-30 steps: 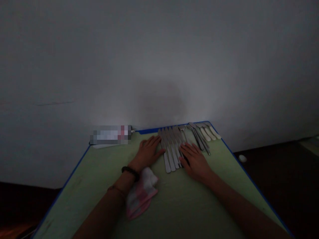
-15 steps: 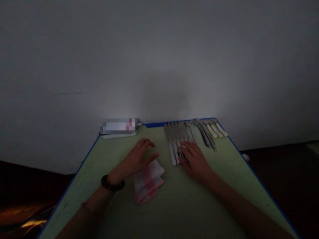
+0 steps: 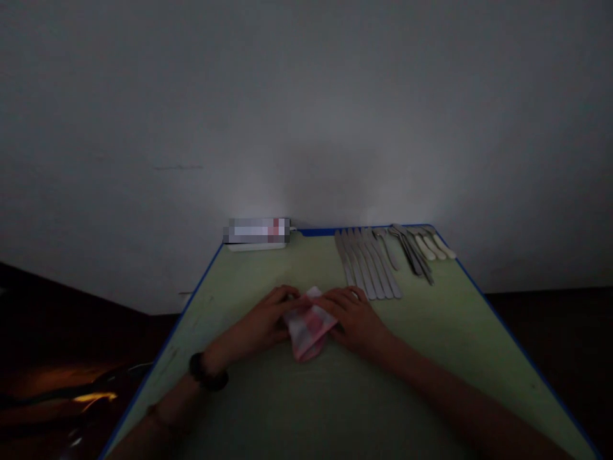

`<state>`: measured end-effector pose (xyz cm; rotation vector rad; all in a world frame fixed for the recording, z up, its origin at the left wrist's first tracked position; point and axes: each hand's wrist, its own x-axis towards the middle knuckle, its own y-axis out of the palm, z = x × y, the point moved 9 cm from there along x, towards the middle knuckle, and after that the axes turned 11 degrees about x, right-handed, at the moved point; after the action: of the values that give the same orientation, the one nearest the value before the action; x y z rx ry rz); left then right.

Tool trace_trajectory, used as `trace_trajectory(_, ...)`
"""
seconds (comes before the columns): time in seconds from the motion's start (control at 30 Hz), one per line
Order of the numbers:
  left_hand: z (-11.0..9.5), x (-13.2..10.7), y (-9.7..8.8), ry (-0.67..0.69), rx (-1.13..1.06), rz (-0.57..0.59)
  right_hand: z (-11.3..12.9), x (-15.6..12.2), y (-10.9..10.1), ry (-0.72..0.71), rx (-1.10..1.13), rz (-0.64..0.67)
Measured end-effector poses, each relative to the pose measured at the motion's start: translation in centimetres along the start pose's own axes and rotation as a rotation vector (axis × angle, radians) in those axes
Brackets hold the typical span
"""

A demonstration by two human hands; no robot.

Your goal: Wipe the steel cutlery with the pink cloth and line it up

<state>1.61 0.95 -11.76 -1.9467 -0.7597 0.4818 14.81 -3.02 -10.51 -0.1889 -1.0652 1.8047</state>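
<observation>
A pink and white checked cloth (image 3: 308, 327) lies crumpled on the green table (image 3: 335, 396). My left hand (image 3: 261, 319) rests on its left side and my right hand (image 3: 352, 316) on its right side, with the fingers of both curled onto the fabric. Just beyond my right hand lies a row of several table knives (image 3: 368, 271), side by side. A dark bead bracelet sits on my left wrist.
Spoons and white-handled cutlery (image 3: 421, 248) lie at the far right corner. A blurred flat object (image 3: 258, 231) sits at the far edge by the grey wall. The table has a blue rim (image 3: 191, 300); dark floor lies on both sides.
Both hands left the row of knives and came together on the cloth. The view shifted left, so the table sits further right in the picture.
</observation>
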Motion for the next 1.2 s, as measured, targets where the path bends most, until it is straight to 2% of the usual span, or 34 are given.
trace_trajectory(0.1, -0.5, 0.4, -1.1, -0.024, -0.14, -0.164, -0.1, 0.2, -2.1, 0.002, 0.102, -0.069)
trace_trajectory(0.17, -0.9, 0.7, -2.3, -0.107, -0.207, -0.244, 0.0, 0.1, -3.9, 0.024, 0.255, -0.117)
trace_trajectory(0.27, -2.2, 1.7, -2.6, -0.23, -0.226, -0.173, 0.5, -0.2, -5.8, 0.088, 0.455, -0.147)
trace_trajectory(0.33, -3.3, 2.4, -2.9, -0.261, -0.221, -0.14, 0.9, -0.2, -6.8, 0.133, 0.478, -0.183)
trace_trajectory(0.43, -3.8, 3.3, -3.5, -0.303, -0.205, -0.174, 0.4, -0.4, -8.0, 0.223, 0.487, -0.299)
trace_trajectory(0.53, -3.7, 3.9, -3.2, -0.297, -0.34, -0.186, -1.4, -1.0, -8.5, 0.321, 0.644, -0.375)
trace_trajectory(0.63, -4.2, 4.4, -1.5, -0.235, -0.652, -0.098, -3.2, -2.0, -8.5, 0.383, 0.826, -0.417)
trace_trajectory(0.7, -4.5, 4.5, -0.7, -0.201, -0.81, -0.081, -4.1, -2.7, -8.4, 0.425, 0.923, -0.442)
trace_trajectory(0.87, -4.5, 4.6, -0.1, -0.175, -0.851, -0.069, -4.7, -3.3, -7.0, 0.466, 1.026, -0.343)
trace_trajectory(0.93, -3.8, 4.4, 0.1, -0.18, -0.797, -0.045, -4.8, -2.9, -6.5, 0.454, 0.977, -0.305)
trace_trajectory(1.0, -2.4, 4.1, 0.2, -0.198, -0.644, -0.055, -4.6, -2.1, -6.1, 0.407, 0.783, -0.261)
trace_trajectory(1.07, -1.0, 3.6, -0.4, -0.196, -0.362, -0.16, -4.1, -1.1, -5.6, 0.328, 0.441, -0.211)
trace_trajectory(1.13, -0.7, 2.9, -1.5, -0.132, -0.033, -0.35, -3.3, -0.2, -4.8, 0.249, 0.108, -0.176)
trace_trajectory(1.2, -1.1, 2.4, -0.9, -0.038, 0.169, -0.361, -2.5, 0.2, -3.6, 0.187, -0.106, -0.139)
